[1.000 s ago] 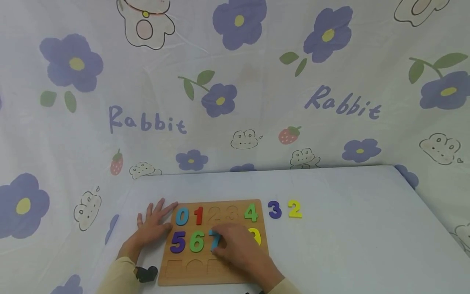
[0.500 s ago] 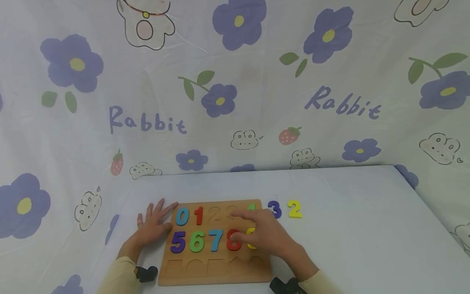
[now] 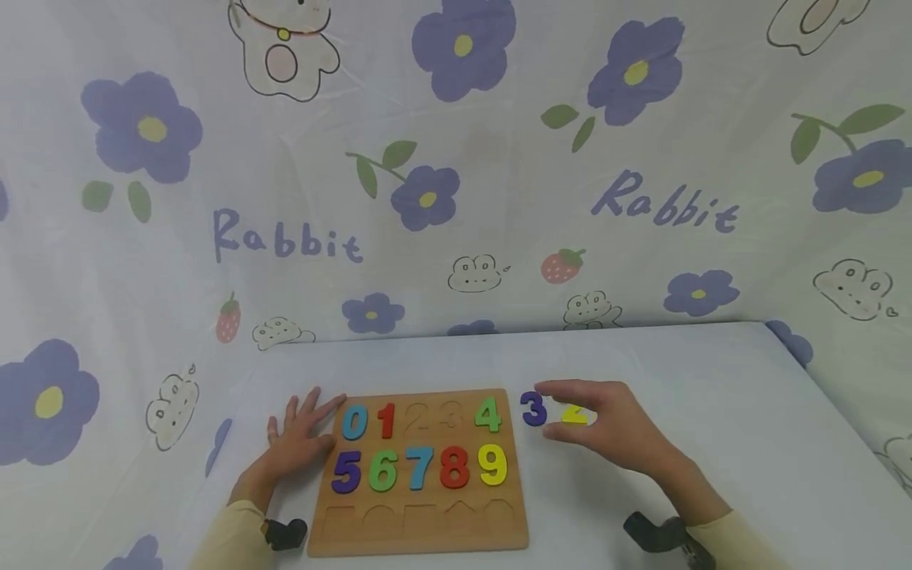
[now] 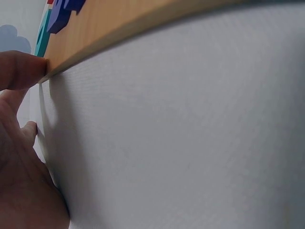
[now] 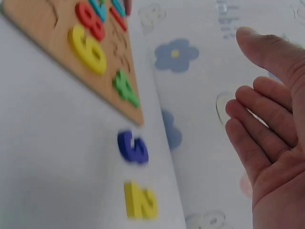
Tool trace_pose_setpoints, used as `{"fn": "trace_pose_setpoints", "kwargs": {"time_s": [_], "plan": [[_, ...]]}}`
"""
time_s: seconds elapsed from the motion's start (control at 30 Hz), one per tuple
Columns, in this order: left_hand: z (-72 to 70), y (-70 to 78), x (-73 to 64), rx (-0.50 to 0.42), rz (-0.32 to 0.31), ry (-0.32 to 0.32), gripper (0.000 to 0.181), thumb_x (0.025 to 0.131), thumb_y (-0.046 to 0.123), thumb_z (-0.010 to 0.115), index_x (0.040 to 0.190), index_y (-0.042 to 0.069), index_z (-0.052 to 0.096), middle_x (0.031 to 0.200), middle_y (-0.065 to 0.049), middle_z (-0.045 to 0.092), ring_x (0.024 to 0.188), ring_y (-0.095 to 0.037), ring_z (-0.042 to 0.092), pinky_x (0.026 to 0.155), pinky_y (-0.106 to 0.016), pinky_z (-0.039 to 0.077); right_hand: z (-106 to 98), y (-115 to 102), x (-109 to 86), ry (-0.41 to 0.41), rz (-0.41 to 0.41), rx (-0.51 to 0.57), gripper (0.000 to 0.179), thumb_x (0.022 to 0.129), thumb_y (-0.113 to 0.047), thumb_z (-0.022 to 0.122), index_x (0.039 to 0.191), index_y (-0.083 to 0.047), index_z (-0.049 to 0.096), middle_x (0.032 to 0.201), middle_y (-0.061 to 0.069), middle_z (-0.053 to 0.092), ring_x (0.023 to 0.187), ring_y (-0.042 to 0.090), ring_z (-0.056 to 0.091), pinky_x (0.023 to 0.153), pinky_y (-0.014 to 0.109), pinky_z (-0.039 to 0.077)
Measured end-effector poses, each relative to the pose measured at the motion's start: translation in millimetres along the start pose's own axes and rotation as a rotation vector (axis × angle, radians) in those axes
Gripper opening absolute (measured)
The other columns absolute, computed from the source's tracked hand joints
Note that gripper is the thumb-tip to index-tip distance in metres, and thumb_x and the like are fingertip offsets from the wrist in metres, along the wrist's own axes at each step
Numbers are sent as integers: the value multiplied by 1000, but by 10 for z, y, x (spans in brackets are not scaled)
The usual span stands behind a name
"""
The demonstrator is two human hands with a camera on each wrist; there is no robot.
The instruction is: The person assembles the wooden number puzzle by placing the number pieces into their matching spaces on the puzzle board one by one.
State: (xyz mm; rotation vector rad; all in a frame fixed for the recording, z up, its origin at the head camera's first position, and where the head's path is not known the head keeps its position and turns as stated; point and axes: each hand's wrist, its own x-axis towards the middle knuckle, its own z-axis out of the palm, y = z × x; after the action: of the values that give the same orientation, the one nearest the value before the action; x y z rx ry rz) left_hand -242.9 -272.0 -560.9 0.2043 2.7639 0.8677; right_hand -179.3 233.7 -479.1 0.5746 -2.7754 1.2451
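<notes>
My left hand (image 3: 299, 443) rests at the left edge of a wooden number puzzle board (image 3: 420, 545), fingers spread, thumb and index finger touching its side. In the left wrist view the thumb (image 4: 24, 70) meets the board's edge. To the right of the board, my right hand (image 3: 623, 427) hovers with thumb and index finger spread apart, holding nothing. A purple 3 (image 3: 530, 411) lies by its fingertips. The hand partly covers a yellow 2 (image 3: 574, 417) in the head view; the right wrist view shows that yellow 2 (image 5: 136, 202) whole, beside the purple 3 (image 5: 125, 144).
Set in the board are a blue 0 (image 3: 345, 423), red 1 (image 3: 388, 421), green 4 (image 3: 490, 415) and several more coloured numbers. Outlined recesses for 2 and 3 show in its top row. A patterned cloth (image 3: 492, 190) hangs behind the white table (image 3: 769, 443).
My right hand has left the blue 7 on the board and moved right, over the table to the loose 3 and 2. The left hand stays at the board's edge.
</notes>
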Motion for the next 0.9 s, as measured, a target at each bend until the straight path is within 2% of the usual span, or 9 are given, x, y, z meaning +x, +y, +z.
{"fn": "trace_pose_setpoints", "kwargs": {"time_s": [0.23, 0.4, 0.53, 0.77, 0.9], "plan": [[-30, 40, -17, -5, -17, -29, 74, 100, 17, 61, 171, 22, 40, 182, -28, 2, 163, -61, -17, 119, -81, -26, -366, 370, -169, 39, 64, -44, 55, 90, -34, 91, 141, -22, 75, 142, -1, 76, 134, 29, 72, 109, 52, 58], [-4, 15, -17, -27, 17, 4, 74, 97, 20, 62, 168, 24, 45, 181, -31, 5, 162, -63, -15, 118, -84, -24, -504, 545, -268, 58, 74, -84, 57, 89, -38, 92, 141, -21, 75, 141, 1, 77, 132, 29, 73, 109, 47, 58], [-12, 25, -25, -17, 11, 3, 74, 96, 18, 62, 168, 23, 46, 181, -31, 6, 162, -63, -14, 119, -84, -24, -511, 636, -284, 66, 77, -94, 56, 89, -36, 92, 140, -23, 75, 140, 0, 77, 132, 28, 73, 109, 43, 58], [-12, 51, -17, 3, -28, -32, 74, 100, 17, 62, 170, 21, 41, 183, -27, 3, 164, -61, -16, 120, -83, -24, -387, 786, -213, 58, 76, -74, 56, 88, -24, 93, 140, -17, 75, 140, 3, 77, 132, 33, 73, 110, 57, 57], [7, -10, -6, -23, 4, -6, 72, 99, 19, 62, 169, 24, 45, 181, -30, 5, 163, -63, -16, 118, -84, -24, -289, 890, -135, 55, 62, -75, 57, 87, -23, 94, 140, -12, 75, 139, 4, 77, 131, 34, 73, 109, 58, 58]]}}
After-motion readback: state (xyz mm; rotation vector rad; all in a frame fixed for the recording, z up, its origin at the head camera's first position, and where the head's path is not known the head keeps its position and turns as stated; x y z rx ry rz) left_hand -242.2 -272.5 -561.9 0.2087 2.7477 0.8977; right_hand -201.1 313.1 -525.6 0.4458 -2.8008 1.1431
